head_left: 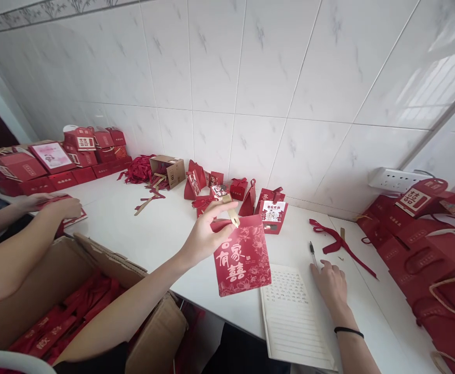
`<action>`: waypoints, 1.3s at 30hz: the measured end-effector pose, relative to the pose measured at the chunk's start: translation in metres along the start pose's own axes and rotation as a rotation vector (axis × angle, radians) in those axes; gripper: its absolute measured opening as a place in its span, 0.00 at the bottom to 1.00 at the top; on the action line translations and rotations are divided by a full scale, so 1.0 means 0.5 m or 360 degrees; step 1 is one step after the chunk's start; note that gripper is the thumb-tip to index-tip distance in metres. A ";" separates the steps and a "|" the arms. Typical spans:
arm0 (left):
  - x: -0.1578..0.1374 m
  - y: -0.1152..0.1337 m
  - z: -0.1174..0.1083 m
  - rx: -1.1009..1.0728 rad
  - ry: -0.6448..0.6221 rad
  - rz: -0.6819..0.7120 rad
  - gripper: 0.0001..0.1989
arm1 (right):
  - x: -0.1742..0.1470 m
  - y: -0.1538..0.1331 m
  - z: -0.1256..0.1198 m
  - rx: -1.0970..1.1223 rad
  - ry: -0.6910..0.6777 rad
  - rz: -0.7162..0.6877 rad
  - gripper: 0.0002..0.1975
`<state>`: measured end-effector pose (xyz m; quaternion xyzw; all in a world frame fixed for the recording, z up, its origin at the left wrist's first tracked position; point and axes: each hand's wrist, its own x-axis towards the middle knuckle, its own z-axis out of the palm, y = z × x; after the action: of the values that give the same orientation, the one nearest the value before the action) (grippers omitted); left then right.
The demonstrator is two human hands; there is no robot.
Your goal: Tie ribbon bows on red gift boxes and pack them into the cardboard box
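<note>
Here, the left hand (208,231) has its grip closed on the top edge of a flat red bag (245,265) with white lettering, a gold strip (233,214) showing at thumb and fingers. The bag is held above the front of the white worktop (134,223), near an open notebook (290,322) with handwriting. The right hand (331,283) rests beside the notebook, fingers at a pen (312,250); I cannot tell whether its grip has hold of it. Beyond lies a loose red ribbon (331,236). Small red boxes (238,188) stand by the wall, and another person's hands (69,208) work at the left, behind a large carton (110,254).
</note>
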<state>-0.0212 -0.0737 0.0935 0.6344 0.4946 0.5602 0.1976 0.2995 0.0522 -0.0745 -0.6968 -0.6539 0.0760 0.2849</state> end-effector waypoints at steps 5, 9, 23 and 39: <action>-0.014 0.022 0.009 -0.0020 -0.0068 0.0007 0.19 | -0.043 -0.129 -0.082 0.0324 0.0354 -0.0362 0.22; -0.019 0.040 0.020 0.0054 -0.0132 0.0068 0.21 | -0.121 -0.287 -0.189 0.0826 0.0527 -0.1119 0.11; -0.034 0.089 0.026 0.0323 -0.0102 0.0561 0.22 | -0.183 -0.407 -0.242 0.0919 0.0176 -0.1412 0.07; -0.051 0.092 0.016 0.0238 -0.0150 0.0549 0.23 | -0.195 -0.403 -0.258 0.0367 0.0501 -0.1677 0.07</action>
<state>0.0076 -0.1130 0.1150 0.7482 0.4090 0.5172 0.0738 0.1735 -0.0827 0.1062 -0.2433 -0.8506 -0.1105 0.4529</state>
